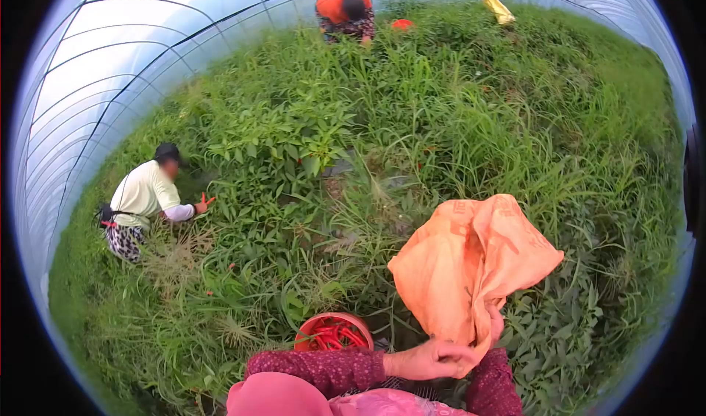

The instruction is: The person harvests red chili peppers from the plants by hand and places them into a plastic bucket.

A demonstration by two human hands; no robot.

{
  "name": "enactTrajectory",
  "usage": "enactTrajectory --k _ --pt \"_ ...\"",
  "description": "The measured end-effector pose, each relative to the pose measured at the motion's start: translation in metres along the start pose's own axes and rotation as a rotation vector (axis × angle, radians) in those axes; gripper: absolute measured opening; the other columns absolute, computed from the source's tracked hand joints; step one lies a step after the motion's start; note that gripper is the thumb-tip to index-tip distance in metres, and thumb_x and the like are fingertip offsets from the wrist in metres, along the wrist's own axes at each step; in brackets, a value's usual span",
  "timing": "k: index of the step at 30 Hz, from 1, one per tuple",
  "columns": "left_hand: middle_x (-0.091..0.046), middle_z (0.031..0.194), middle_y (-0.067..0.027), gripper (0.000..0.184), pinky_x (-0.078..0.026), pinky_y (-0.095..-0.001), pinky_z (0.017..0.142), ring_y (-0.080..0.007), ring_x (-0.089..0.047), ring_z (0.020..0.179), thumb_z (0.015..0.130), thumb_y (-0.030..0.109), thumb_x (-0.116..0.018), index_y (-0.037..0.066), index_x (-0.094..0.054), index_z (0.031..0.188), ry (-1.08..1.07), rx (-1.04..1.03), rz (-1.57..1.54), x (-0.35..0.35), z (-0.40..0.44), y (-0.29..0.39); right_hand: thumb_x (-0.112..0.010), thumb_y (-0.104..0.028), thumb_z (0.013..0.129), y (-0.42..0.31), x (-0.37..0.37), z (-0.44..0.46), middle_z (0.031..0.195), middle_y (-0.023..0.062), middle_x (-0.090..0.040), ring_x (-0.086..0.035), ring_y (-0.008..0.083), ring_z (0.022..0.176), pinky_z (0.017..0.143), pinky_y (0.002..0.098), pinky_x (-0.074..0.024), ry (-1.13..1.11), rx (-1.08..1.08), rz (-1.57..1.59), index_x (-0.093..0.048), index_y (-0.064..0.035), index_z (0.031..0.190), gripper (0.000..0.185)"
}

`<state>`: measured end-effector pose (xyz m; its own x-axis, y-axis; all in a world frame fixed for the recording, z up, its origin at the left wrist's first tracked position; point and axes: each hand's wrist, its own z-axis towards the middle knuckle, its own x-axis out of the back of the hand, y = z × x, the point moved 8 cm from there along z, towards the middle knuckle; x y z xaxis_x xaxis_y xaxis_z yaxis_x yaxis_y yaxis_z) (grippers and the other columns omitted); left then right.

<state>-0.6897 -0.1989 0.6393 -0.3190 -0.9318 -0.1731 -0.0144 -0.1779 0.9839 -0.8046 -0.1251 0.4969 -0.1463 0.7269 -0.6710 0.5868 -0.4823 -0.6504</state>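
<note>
Over tangled green plants [287, 140], I hold a broad, pale-orange, woven-looking sack [441, 261].
Faintly printed, it creases into soft folds before me; nearby stands a round red bucket [304, 340]. My left hand [428, 358] pinches the sack's edge; my right hand [496, 324], half hidden, I cannot tell. Slim, glossy red peppers [337, 336] fill the bucket.

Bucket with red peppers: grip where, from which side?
Probably pinch the far rim of the bucket, from above: that curved edge is exposed, while the left sleeve crosses in front of the near side and red peppers lie inside.
</note>
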Motion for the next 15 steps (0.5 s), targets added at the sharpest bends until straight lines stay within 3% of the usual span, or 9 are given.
enactTrajectory --k 3,5,6,8,11,12,13,14,15 --pt "-0.057 0.098 -0.0013 0.051 -0.045 -0.0257 0.084 -0.0101 -0.053 0.088 0.091 0.015 -0.06 0.007 -0.039 0.137 0.341 0.176 -0.057 0.052 -0.02 -0.02 -0.04 -0.022 0.084 -0.016 -0.023 -0.022 0.116 0.0174 -0.056 -0.056 0.0299 0.11 0.099 0.0406 -0.043 -0.098 -0.146 0.105 -0.046 0.0056 0.123 0.048" --pt "-0.053 0.116 -0.0091 0.071 -0.046 -0.0301 0.086 -0.0161 -0.053 0.104 0.086 0.029 -0.067 0.009 -0.028 0.142 0.585 0.108 0.202 0.086 -0.034 -0.034 -0.038 -0.02 0.082 -0.022 -0.038 -0.033 0.125 0.0187 -0.052 -0.05 0.0318 0.118 0.104 0.0433 -0.0381 -0.148 -0.135 0.182 -0.038 0.0053 0.132 0.056" --pt "-0.053 0.116 -0.0091 0.071 -0.046 -0.0301 0.086 -0.0161 -0.053 0.104 0.086 0.029 -0.067 0.009 -0.028 0.142 0.594 0.101 0.202 0.083 -0.032 -0.028 -0.039 -0.018 0.081 -0.018 -0.034 -0.035 0.128 0.0191 -0.051 -0.048 0.0323 0.119 0.105 0.0435 -0.0367 -0.182 -0.156 0.191 -0.035 0.0053 0.134 0.058" --pt "-0.038 0.138 -0.0123 0.092 -0.041 -0.0327 0.097 -0.0217 -0.042 0.123 0.083 0.043 -0.067 0.01 -0.01 0.147 0.524 0.342 -0.402 0.064 -0.032 -0.041 -0.042 -0.017 0.08 -0.007 -0.034 -0.05 0.131 0.0197 -0.048 -0.047 0.0329 0.121 0.107 0.0434 -0.0351 -0.247 -0.217 0.188 -0.032 0.0048 0.137 0.061" --pt "-0.024 0.149 -0.0125 0.106 -0.035 -0.0317 0.104 -0.0232 -0.03 0.133 0.081 0.051 -0.067 0.009 0.004 0.148 0.531 0.368 -0.277 0.055 -0.026 -0.128 -0.052 -0.005 0.076 0.034 0.018 -0.074 0.132 0.0186 -0.048 -0.046 0.0322 0.122 0.107 0.0421 -0.035 -0.203 -0.346 0.124 -0.034 0.0035 0.136 0.063" --pt "-0.019 0.15 -0.0127 0.1 -0.023 -0.0323 0.111 -0.0208 -0.023 0.137 0.084 0.047 -0.065 0.004 -0.001 0.147 0.536 0.54 -0.382 0.04 -0.032 -0.151 -0.054 -0.001 0.079 0.033 -0.007 -0.096 0.13 0.0167 -0.051 -0.048 0.0301 0.121 0.106 0.0416 -0.0369 -0.183 -0.478 0.102 -0.037 0.0033 0.134 0.058" --pt "-0.035 0.143 -0.0102 0.081 -0.033 -0.033 0.107 -0.0192 -0.036 0.13 0.087 0.039 -0.063 0.001 -0.021 0.144 0.326 0.362 -0.704 0.014 -0.027 -0.098 -0.056 -0.002 0.083 0.059 0.014 -0.108 0.127 0.0146 -0.053 -0.051 0.0269 0.119 0.104 0.0402 -0.0394 -0.135 -0.645 -0.044 -0.042 0.0032 0.131 0.05" --pt "-0.052 0.129 -0.0072 0.056 -0.045 -0.031 0.097 -0.0168 -0.052 0.115 0.09 0.031 -0.061 0.001 -0.042 0.134 0.268 0.439 -0.715 0.009 -0.028 -0.134 -0.056 -0.004 0.086 0.054 -0.002 -0.12 0.125 0.0128 -0.055 -0.053 0.0244 0.116 0.102 0.0376 -0.0413 -0.16 -0.677 -0.216 -0.046 0.0031 0.128 0.044" --pt "-0.06 0.117 -0.0058 0.044 -0.051 -0.029 0.086 -0.015 -0.06 0.102 0.09 0.027 -0.06 0.001 -0.052 0.125 0.256 0.477 -0.641 0.006 -0.024 -0.099 -0.056 -0.004 0.086 0.047 -0.009 -0.12 0.122 0.0117 -0.057 -0.055 0.0215 0.113 0.099 0.0336 -0.0434 -0.244 -0.659 -0.299 -0.048 0.0036 0.126 0.042"
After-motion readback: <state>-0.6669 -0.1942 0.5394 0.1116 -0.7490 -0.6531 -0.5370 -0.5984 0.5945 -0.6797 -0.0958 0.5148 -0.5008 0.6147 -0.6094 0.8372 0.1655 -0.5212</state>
